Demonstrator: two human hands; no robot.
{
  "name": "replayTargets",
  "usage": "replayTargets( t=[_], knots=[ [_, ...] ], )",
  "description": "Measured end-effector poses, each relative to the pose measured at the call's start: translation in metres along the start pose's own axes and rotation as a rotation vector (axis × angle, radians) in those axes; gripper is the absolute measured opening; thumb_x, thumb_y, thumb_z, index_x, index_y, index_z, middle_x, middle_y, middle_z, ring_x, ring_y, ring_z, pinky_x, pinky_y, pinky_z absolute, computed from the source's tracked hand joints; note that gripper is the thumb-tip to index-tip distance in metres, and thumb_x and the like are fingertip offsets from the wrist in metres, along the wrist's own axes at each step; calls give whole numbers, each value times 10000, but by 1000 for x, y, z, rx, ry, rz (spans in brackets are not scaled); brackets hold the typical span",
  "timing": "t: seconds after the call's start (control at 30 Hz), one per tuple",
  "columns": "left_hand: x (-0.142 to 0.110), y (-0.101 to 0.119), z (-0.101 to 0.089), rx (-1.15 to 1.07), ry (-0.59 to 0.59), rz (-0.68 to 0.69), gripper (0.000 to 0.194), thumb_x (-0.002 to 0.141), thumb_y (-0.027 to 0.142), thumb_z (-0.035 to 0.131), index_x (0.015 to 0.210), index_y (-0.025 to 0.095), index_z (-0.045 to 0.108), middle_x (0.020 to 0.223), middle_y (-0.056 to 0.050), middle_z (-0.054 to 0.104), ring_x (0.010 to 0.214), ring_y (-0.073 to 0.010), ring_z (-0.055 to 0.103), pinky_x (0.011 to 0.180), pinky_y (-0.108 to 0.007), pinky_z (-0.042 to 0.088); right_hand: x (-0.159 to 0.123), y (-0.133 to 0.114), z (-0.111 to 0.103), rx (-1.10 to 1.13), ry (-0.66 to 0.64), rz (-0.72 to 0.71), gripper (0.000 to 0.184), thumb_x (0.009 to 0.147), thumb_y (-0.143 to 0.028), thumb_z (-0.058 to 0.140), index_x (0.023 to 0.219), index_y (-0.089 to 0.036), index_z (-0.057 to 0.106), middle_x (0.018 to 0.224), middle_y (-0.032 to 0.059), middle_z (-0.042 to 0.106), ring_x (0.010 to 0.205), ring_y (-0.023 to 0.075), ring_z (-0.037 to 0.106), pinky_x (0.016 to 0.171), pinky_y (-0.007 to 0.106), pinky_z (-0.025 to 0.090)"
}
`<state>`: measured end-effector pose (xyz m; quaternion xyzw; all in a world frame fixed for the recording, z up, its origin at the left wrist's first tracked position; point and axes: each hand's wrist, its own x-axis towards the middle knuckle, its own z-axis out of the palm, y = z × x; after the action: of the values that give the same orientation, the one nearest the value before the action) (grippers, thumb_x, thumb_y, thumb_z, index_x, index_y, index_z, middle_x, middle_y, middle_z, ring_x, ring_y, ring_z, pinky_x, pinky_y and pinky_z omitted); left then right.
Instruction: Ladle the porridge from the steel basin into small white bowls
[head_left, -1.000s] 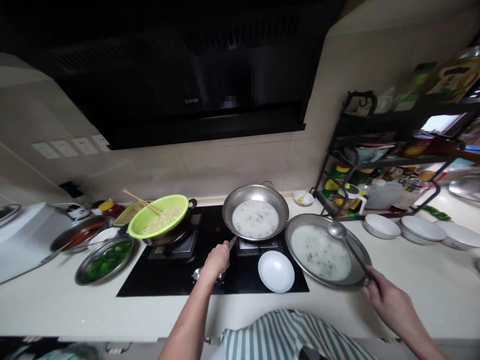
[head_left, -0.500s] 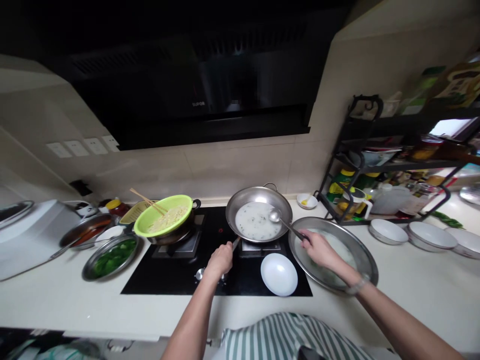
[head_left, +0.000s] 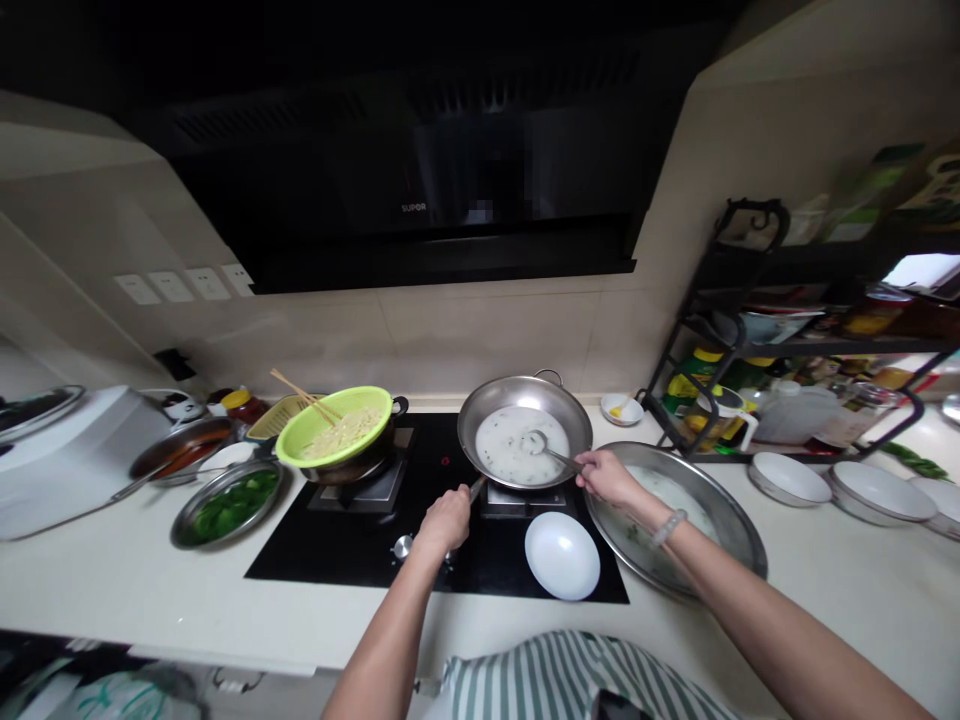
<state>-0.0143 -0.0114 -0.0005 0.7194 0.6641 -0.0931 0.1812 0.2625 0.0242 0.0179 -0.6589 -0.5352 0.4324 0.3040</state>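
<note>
My left hand [head_left: 447,519] is closed around the handle of a steel wok [head_left: 581,410] on the right burner. White, milky soup [head_left: 504,440] with dark bits fills its bottom. My right hand [head_left: 606,478] grips a ladle [head_left: 556,456] by its handle, and the ladle's bowl dips into the soup. Below my right forearm lies a wide steel basin [head_left: 750,545] holding similar whitish liquid. A white bowl [head_left: 562,556] rests at the front of the black stove, just below the wok.
On the left burner, a green colander [head_left: 289,447] of noodles [head_left: 346,432] with chopsticks sits over a pot. Leafy greens [head_left: 234,507] fill a steel dish at left. White bowls [head_left: 791,478] and a black spice rack [head_left: 724,340] stand at right; a range hood [head_left: 420,240] overhangs the stove.
My right hand has moved left toward the wok, and the ladle's bowl has gone down into the soup. The left hand keeps its grip; the view has shifted slightly.
</note>
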Motion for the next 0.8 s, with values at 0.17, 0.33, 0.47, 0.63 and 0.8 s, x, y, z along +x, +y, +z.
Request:
replayTargets(
  t=[0.17, 0.33, 0.47, 0.63, 0.8],
  knots=[
    [-1, 1, -1, -4, -9, -14, 429, 777, 49, 513, 1187, 176, 489, 1101, -160, 636, 1039, -287, 640, 792, -325, 504, -12, -4, -9, 205, -27, 105, 175, 745, -72, 472, 879, -152, 548, 527, -26, 538, 375, 68, 377, 349, 176, 237],
    [0, 1, -1, 1, -4, -3, 415, 778, 42, 507, 1175, 159, 489, 1093, -172, 638, 1036, -299, 643, 791, -346, 509, -20, -4, -18, 332, -78, 156, 154, 731, -50, 475, 814, -164, 536, 529, -13, 549, 358, 49, 347, 327, 151, 213],
    [0, 1, -2, 10, -10, -5, 394, 783, 47, 509, 1161, 156, 494, 1095, -173, 638, 1038, -301, 642, 788, -346, 510, -25, -2, -23, 384, -99, 166, 141, 747, -55, 473, 820, -157, 537, 513, -11, 543, 344, 46, 327, 312, 147, 204],
    [0, 1, -1, 5, -4, -4, 387, 784, 47, 520, 1156, 151, 499, 1108, -173, 635, 1038, -294, 641, 795, -332, 502, -31, 3, -29, 419, -113, 182, 150, 764, -47, 482, 852, -145, 554, 539, 2, 565, 347, 35, 336, 320, 139, 195],
    [1, -1, 1, 9, 10, 6, 388, 798, 61, 512, 1176, 151, 494, 1123, -176, 628, 1052, -298, 634, 812, -343, 498, -34, 8, -32, 418, -108, 186, 195, 736, -29, 481, 861, -151, 567, 554, 1, 578, 354, 36, 350, 321, 135, 192]
  ],
)
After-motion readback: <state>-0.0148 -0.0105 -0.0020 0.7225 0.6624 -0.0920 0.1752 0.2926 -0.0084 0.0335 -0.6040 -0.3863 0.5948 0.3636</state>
